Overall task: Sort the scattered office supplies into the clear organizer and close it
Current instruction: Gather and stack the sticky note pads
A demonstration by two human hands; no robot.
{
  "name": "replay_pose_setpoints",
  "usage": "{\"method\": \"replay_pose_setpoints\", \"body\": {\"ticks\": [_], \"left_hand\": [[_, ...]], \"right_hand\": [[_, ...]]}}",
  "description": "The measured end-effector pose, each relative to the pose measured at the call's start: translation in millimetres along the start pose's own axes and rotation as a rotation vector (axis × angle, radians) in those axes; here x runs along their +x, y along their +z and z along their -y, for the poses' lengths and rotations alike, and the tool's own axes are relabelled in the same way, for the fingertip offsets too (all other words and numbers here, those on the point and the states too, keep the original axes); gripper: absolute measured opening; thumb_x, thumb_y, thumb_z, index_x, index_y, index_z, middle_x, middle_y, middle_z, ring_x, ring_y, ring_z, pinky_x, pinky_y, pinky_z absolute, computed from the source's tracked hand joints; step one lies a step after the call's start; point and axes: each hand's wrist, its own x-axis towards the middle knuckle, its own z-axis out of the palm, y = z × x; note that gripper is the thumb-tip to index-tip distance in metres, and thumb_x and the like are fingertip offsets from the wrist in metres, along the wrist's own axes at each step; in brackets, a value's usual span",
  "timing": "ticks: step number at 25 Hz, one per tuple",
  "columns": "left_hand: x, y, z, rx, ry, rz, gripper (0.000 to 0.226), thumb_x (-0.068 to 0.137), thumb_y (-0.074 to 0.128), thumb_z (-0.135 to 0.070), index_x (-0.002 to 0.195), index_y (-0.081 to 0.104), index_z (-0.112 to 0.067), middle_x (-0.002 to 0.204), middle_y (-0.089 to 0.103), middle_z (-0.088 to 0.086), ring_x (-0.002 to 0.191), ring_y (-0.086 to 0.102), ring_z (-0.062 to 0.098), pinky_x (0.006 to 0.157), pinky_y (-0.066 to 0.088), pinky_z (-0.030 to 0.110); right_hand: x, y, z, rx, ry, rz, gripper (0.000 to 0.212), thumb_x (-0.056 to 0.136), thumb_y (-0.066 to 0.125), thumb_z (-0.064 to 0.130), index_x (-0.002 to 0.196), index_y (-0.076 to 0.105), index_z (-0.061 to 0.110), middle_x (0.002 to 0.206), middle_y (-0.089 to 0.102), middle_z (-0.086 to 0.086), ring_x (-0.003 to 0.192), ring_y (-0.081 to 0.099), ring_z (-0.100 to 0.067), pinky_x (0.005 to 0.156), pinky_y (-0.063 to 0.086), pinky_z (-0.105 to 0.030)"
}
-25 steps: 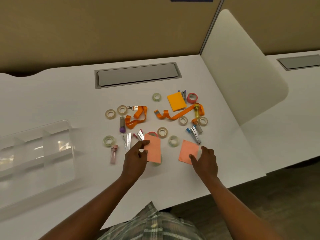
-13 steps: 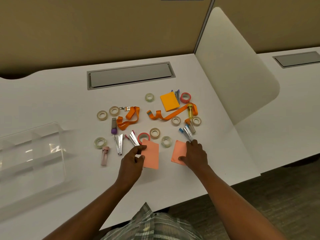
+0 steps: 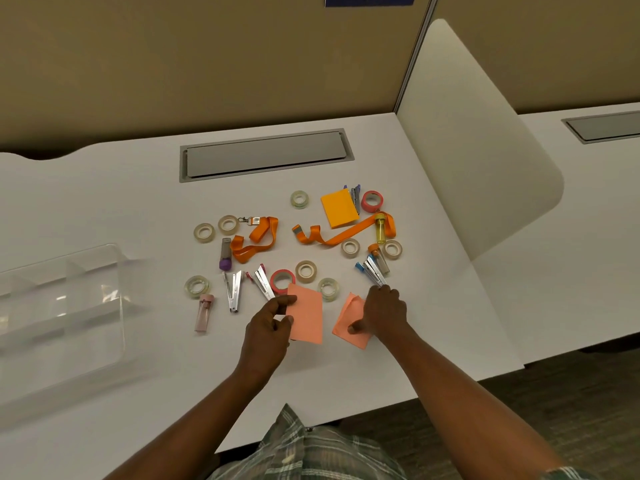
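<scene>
Head view. Left hand keeps its pinch on the left pink pad, thumb and forefinger at the pad's left edge, same as half a second ago. The pad's far corner covers part of a red tape roll. Right hand has closed on the right pink pad: fingers curled over the far edge, thumb pressed on its face. Sheets now buckled; earlier they lay flat.

Both pads are salmon-coloured and rectangular, at the near side of the scatter on the white desk. Clear organizer sits at the desk's left, well apart, blurred, dividers showing.
</scene>
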Motion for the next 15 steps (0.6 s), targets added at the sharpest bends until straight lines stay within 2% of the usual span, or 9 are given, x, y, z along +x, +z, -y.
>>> {"method": "replay_pose_setpoints", "body": {"ticks": [4,7,11,13,15], "left_hand": [[-3,9,-3,-0.002,-0.024,-0.016,0.033,0.099,0.054,-0.01,0.126,0.059,-0.03,0.118,0.059,0.001,0.085,0.064,0.019,0.064,0.054,0.026],[-5,16,-6,-0.027,-0.046,-0.028,0.034,0.099,0.054,-0.01,0.124,0.058,-0.033,0.116,0.06,0.002,0.087,0.064,0.017,0.064,0.055,0.028],[-5,23,-13,-0.1,-0.1,-0.032,0.037,0.099,0.053,-0.008,0.123,0.055,-0.036,0.116,0.061,0.003,0.092,0.063,0.018,0.063,0.056,0.03],[-5,21,-14,-0.149,-0.114,-0.046,0.041,0.098,0.053,-0.005,0.126,0.051,-0.036,0.113,0.062,0.003,0.095,0.063,0.019,0.064,0.056,0.031],[-2,21,-17,-0.235,-0.151,-0.065,0.048,0.097,0.053,-0.002,0.134,0.047,-0.032,0.111,0.064,0.003,0.098,0.063,0.02,0.065,0.056,0.032]], "right_hand": [[2,6,-6,0.042,-0.069,0.003,0.082,0.068,0.079,0.062,0.125,0.046,0.014,0.124,0.058,-0.004,0.114,0.057,-0.022,0.088,0.046,-0.032],[3,10,-10,0.153,-0.139,0.074,0.077,0.068,0.08,0.059,0.121,0.046,0.015,0.117,0.06,-0.005,0.11,0.06,-0.025,0.086,0.048,-0.035],[4,15,-11,0.292,-0.161,0.12,0.066,0.073,0.073,0.057,0.123,0.056,0.018,0.121,0.06,-0.01,0.115,0.057,-0.029,0.092,0.048,-0.038],[2,10,-9,0.419,-0.153,0.076,0.059,0.075,0.072,0.056,0.119,0.062,0.018,0.117,0.064,-0.011,0.112,0.059,-0.029,0.09,0.048,-0.037],[-4,-3,-6,0.699,-0.122,0.004,0.046,0.084,0.07,0.048,0.116,0.066,0.016,0.113,0.069,-0.009,0.106,0.062,-0.027,0.086,0.049,-0.035]]}}
